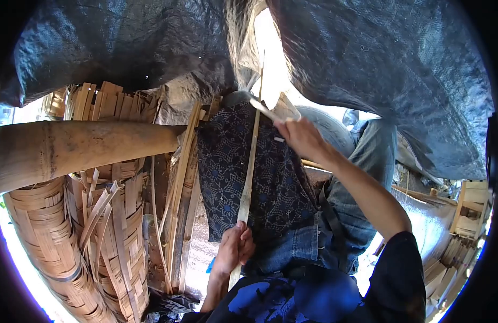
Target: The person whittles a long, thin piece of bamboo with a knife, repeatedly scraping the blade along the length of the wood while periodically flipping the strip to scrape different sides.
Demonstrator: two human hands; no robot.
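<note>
A long split bamboo strip [249, 175] runs from my body up over the dark patterned cloth [219, 156] across my lap. My left hand [234, 248] grips its near part, fingers wrapped around it. Farther up, my right hand [303, 139] is closed on a knife [266, 111], whose pale blade crosses the strip near the top of the cloth. A small white piece shows just below the right fingers. Beyond the blade, the strip's thin far end points up toward a bright gap.
A thick bamboo pole [87, 148] juts in from the left above tall woven bamboo baskets [50, 231]. Upright bamboo slats [180, 188] stand left of the cloth. Dark plastic sheeting [383, 54] hangs overhead. My jeans-clad leg [375, 161] is bent at right, with stacked bamboo pieces [448, 261] beyond.
</note>
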